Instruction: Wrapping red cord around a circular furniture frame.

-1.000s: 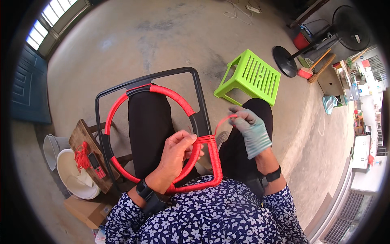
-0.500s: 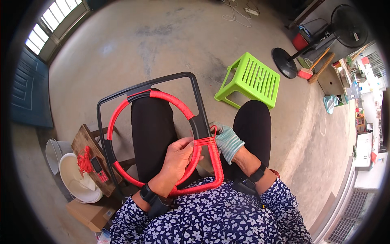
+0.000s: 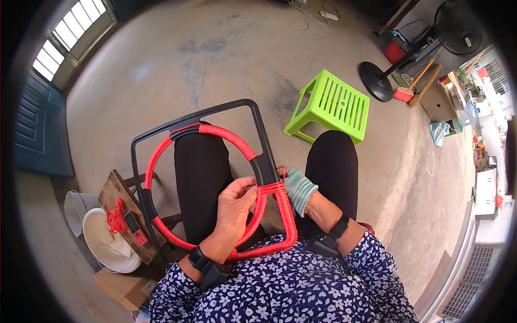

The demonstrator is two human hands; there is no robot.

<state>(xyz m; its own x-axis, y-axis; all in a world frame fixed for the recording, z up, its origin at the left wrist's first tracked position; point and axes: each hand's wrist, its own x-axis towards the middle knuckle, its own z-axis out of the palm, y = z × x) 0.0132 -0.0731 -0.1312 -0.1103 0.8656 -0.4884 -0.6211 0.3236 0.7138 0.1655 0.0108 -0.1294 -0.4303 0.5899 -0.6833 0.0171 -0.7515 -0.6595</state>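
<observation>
A black frame [image 3: 196,112], squarish outside with a round ring inside, leans across my lap. Red cord [image 3: 293,229] is wound tightly around its near corner and around much of the ring. My left hand [image 3: 232,207], bare, is closed at the ring's right side, thumb and fingers pinched on the cord; the fingertips are partly hidden. My right hand [image 3: 300,188], in a striped grey-green glove, is closed against the frame's outer right side. A small loop of cord rises by its fingers, which are partly hidden behind the frame.
At left, a wooden stool [image 3: 123,189] bears a red cord bundle [image 3: 116,216] and a phone [image 3: 134,226]. Beside it are a cream bucket [image 3: 99,237] and a cardboard box [image 3: 119,288]. Ahead stand a green plastic stool [image 3: 328,107] and a black fan [image 3: 376,81].
Both hands stay at the same part of the frame, my left fingers slightly shifted. The frame sits slightly lower in view, and the small cord loop remains by my right hand.
</observation>
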